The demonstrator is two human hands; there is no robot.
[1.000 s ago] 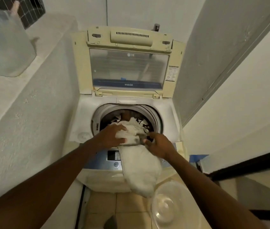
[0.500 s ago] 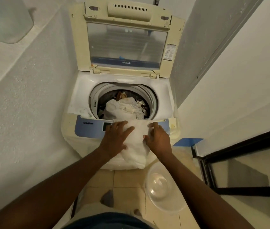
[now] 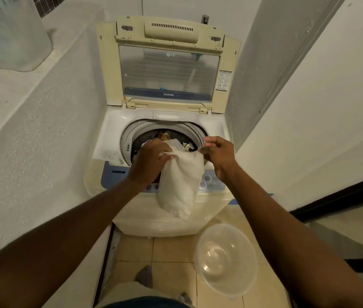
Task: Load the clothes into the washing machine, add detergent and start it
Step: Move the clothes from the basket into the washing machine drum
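A cream top-loading washing machine stands in a narrow alcove with its lid raised. Several clothes lie inside its drum. A white cloth hangs over the front control panel. My left hand grips the cloth's top left edge. My right hand pinches its top right corner, just above the drum's front rim.
A clear plastic basin lies on the tiled floor in front of the machine. A translucent container stands on the ledge at the upper left. Walls close in on both sides, and a dark door frame runs at the right.
Both hands have lifted the white cloth from the machine's front edge and now hold it by its top, hanging free. The camera view has tilted upward a little.
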